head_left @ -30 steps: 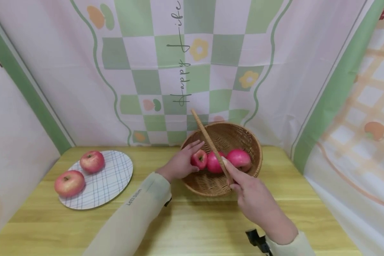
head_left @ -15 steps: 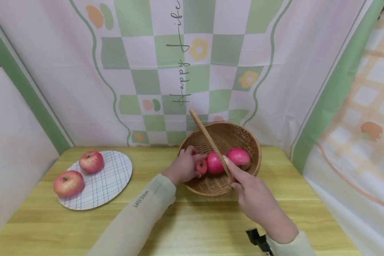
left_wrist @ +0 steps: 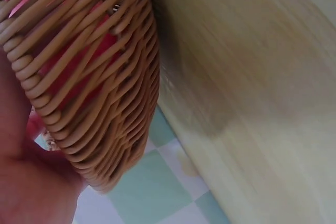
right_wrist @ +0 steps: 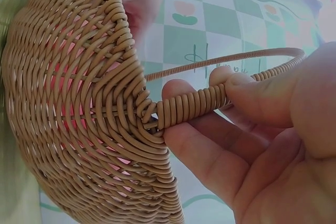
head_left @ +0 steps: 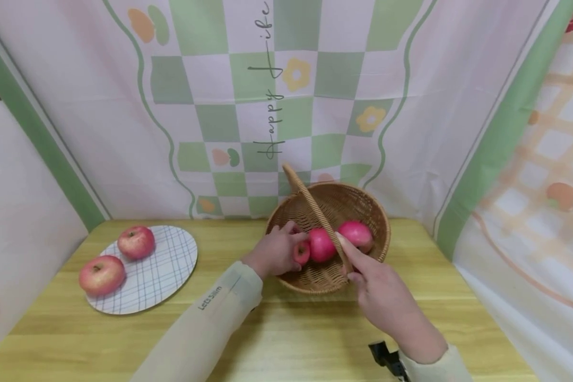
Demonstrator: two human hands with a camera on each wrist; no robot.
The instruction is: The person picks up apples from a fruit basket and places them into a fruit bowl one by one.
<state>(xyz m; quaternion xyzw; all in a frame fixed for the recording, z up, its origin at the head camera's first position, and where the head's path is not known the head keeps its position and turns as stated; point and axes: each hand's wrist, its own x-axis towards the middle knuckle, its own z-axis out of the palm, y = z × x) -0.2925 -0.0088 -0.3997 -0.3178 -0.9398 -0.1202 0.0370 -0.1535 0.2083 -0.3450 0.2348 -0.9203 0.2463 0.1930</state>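
In the head view, a brown wicker basket (head_left: 336,200) stands at the table's back, tipped a little toward me. My left hand (head_left: 273,250) reaches over its left side and grips a red apple (head_left: 302,253) inside, fingers curled over the fruit. Two more apples, the middle apple (head_left: 321,245) and the right apple (head_left: 356,234), lie beside it in a row. With thumb and fingers, my right hand (head_left: 382,294) holds the lower end of the basket handle (right_wrist: 191,103). In the left wrist view, the basket wall (left_wrist: 115,114) hides most of the gripped apple.
On the left lies a round white checked plate (head_left: 172,265) bearing two apples, a rear apple (head_left: 136,242) and a front apple (head_left: 102,275). A printed curtain (head_left: 248,122) hangs close behind the wooden table (head_left: 291,339).
The left hand's spread fingers have closed around the leftmost apple, which has turned and shifted slightly right and toward me. The right hand has stayed on the handle, nearly still.
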